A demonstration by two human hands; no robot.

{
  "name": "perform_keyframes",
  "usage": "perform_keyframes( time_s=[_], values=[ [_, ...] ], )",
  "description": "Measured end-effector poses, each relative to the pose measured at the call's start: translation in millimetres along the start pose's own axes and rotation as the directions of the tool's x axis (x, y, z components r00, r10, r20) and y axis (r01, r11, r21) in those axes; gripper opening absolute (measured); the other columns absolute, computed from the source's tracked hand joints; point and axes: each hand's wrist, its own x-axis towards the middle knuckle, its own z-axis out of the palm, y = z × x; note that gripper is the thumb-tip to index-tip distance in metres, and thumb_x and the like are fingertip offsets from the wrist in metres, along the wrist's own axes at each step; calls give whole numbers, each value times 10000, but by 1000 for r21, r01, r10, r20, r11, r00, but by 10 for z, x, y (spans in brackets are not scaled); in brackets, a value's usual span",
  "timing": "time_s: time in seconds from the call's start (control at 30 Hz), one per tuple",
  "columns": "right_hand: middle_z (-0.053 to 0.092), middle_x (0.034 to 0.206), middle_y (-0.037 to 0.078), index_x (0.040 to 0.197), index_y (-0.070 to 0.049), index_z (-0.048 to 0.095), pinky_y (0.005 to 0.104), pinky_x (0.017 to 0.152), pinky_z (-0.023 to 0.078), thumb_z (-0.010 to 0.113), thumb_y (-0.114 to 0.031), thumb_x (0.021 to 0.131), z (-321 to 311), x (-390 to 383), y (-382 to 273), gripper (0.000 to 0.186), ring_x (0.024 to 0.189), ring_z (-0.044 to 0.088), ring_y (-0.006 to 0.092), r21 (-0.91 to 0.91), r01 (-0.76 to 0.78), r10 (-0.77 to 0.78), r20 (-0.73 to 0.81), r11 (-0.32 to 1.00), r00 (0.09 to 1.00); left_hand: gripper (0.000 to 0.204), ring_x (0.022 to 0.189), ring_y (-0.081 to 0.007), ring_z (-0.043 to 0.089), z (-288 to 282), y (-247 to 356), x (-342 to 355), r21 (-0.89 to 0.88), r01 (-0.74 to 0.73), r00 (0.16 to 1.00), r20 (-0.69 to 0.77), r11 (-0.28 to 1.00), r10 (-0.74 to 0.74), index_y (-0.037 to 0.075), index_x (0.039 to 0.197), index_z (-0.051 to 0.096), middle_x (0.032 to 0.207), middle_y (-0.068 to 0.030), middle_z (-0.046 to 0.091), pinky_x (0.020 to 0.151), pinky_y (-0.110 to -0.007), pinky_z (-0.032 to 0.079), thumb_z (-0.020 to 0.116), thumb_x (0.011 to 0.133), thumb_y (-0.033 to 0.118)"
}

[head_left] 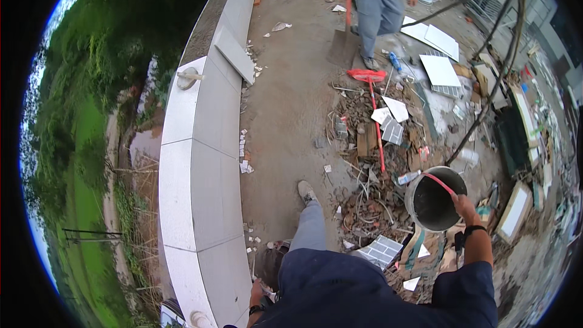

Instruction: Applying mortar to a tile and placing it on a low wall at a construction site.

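My right hand is closed around the red-pink handle of a grey bucket, which hangs tilted so that its dark inside shows. Low on the left, beside the wall, a second, dark bucket is partly hidden by my leg and shirt. At its edge is my left hand, closed, seemingly on that bucket's thin handle; its fingers are small and partly hidden. A red-handled broom with a red head lies on the rubble ahead of the grey bucket.
A low tiled wall curves along my left, with greenery beyond. Rubble and broken tiles lie between the buckets. Ahead stands another person with a shovel. Dark poles or cables slant down at the right, near white panels.
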Motion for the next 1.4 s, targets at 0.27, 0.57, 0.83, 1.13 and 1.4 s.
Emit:
perform_keyframes(
  time_s=[0.27, 0.57, 0.83, 1.13, 1.4],
  values=[
    [664, 918, 250, 926, 21, 669, 499, 838, 465, 337, -549, 974, -1488, 1257, -1618, 661, 952, 617, 436, -5, 18, -18, 117, 1000, 993, 247, 552, -263, 514, 1659, 2468, 677, -110, 75, 996, 52, 991, -70, 169, 697, 451, 611, -32, 434, 573, -493, 473, 528, 870, 328],
    [677, 926, 258, 910, 4, 702, 498, 877, 473, 320, -608, 957, -1622, 3149, -2419, 723, 1002, 634, 410, -28, -27, 32, 203, 999, 979, 246, 608, -243, 451, 3543, 4974, 1409, -112, 22, 998, 53, 994, -16, 173, 752, 465, 691, -18, 428, 599, -481, 428, 614, 864, 335],
    [676, 818, 244, 872, 13, 688, 509, 805, 497, 288, -656, 948, -1162, 4231, -3365, 783, 885, 646, 463, 450, -330, 180, 343, 830, 922, 293, 515, -198, 415, 5082, 7336, 1937, 172, -85, 977, 206, 981, 48, 177, 692, 424, 576, 12, 354, 549, -418, 439, 570, 888, 340],
    [628, 670, 171, 809, 3, 636, 400, 534, 528, 366, -584, 972, -2307, 6080, -4495, 666, 574, 645, 298, 604, -558, 260, 512, 568, 819, 264, 488, -222, 474, 6936, 9511, 2043, 127, 88, 995, -54, 988, -81, 115, 680, 439, 560, -31, 420, 486, -420, 443, 572, 858, 258],
    [634, 1176, 240, 1134, -4, 661, 446, 934, 463, 394, -567, 949, -3851, 7720, -6024, 650, 1117, 598, 376, 617, -513, 333, 392, 597, 858, 233, 544, -215, 494, 11121, 10715, 2280, 806, -127, 879, 361, 578, -310, 106, 752, 478, 616, -35, 455, 528, -403, 452, 569, 873, 284]
  ],
)
